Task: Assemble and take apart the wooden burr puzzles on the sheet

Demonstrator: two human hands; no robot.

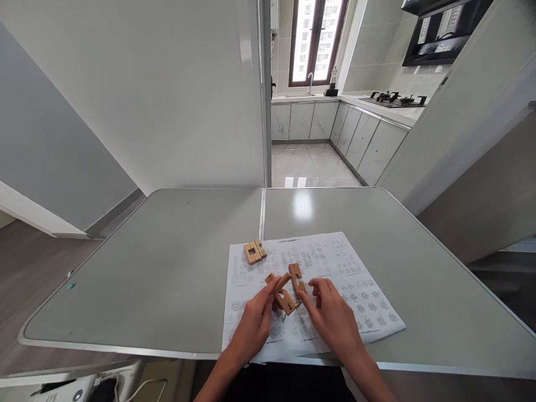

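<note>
My left hand (255,321) is closed on notched wooden puzzle pieces (287,303), one lying slantwise across another, the lower one with a dark mark near its end. Just right of them is a separate notched wooden puzzle piece (295,272). My right hand (330,312) has its thumb on the lower end of that piece, with the index finger curled beside it; the other fingers are bent and partly hidden. Beneath both hands lies a printed paper sheet (372,290) covered in small line diagrams.
Several more wooden puzzle pieces (254,252) sit together, forming a square hole, on the sheet's far left corner. The sheet rests on a grey-green table (167,268) with a pale edge and a centre seam. A small green bit (71,286) lies far left.
</note>
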